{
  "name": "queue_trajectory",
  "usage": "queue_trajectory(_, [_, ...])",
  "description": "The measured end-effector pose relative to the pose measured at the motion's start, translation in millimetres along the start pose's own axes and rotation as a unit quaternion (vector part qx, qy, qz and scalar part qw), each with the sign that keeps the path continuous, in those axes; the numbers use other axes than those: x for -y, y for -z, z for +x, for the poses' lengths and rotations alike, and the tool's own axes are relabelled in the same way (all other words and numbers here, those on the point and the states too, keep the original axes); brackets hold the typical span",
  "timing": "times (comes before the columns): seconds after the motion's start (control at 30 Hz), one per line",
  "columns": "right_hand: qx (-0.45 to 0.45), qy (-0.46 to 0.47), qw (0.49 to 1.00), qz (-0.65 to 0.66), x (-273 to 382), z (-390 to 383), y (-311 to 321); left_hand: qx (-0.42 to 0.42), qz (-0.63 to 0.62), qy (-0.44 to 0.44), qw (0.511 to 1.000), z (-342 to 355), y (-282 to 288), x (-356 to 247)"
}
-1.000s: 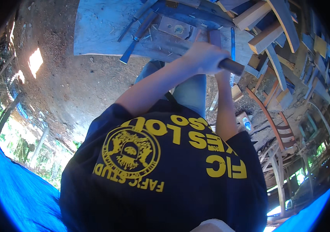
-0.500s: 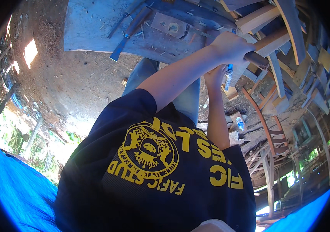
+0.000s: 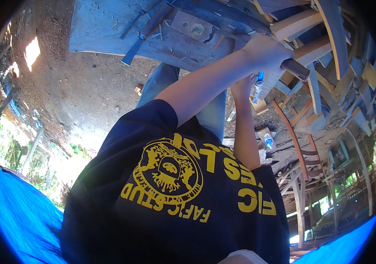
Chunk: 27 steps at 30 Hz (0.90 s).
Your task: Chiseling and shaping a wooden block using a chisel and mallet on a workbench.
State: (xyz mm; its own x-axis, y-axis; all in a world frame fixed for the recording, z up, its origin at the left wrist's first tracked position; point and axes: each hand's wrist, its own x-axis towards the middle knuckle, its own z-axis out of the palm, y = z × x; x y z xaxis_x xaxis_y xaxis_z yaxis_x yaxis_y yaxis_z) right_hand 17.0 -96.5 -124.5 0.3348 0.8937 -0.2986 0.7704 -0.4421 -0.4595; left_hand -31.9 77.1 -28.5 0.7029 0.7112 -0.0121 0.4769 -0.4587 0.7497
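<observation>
My left hand (image 3: 267,53) is closed around a brown wooden bar (image 3: 296,69), whose blunt end sticks out on the right side of the fist. Just below it, partly covered, my right hand (image 3: 242,86) is closed at a handle wrapped in blue and white (image 3: 258,88). The far ends of both held things are hidden. Left of my hands, a chisel (image 3: 138,42) with a flat blade lies across the wooden workbench (image 3: 95,33), its blade tip over the near edge. Beside it rests a wooden block (image 3: 195,29) with round recesses.
Curved and straight wood pieces (image 3: 300,23) are heaped at the right, close to my hands. A reddish chair frame (image 3: 294,136) and a clear plastic bottle (image 3: 268,141) are farther down on the right. Wood shavings are scattered over the bench. Packed dirt ground (image 3: 77,97) lies at the left.
The view has shifted slightly. My left hand and the wooden bar have moved a little right and nearer; my right hand stays close beneath, its grip looking the same.
</observation>
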Motion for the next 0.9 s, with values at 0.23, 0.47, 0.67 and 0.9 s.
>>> queue_trajectory(0.23, [-0.019, 0.018, 0.999, 0.026, 1, 0, 3, 0.020, 0.010, -0.011, 1.000, -1, 2, 0])
queue_trajectory(0.47, [0.002, 0.006, 0.999, 0.050, -10, -4, 2, -0.010, -0.012, -0.013, 1.000, -5, 9, 1])
queue_trajectory(0.67, [0.083, -0.202, 0.864, 0.453, -18, -3, 37, -0.099, -0.067, -0.015, 0.993, -8, 16, 13])
queue_trajectory(0.9, [-0.132, -0.181, 0.878, 0.423, 43, -9, 169, -0.130, -0.104, -0.019, 0.986, -8, 15, 20])
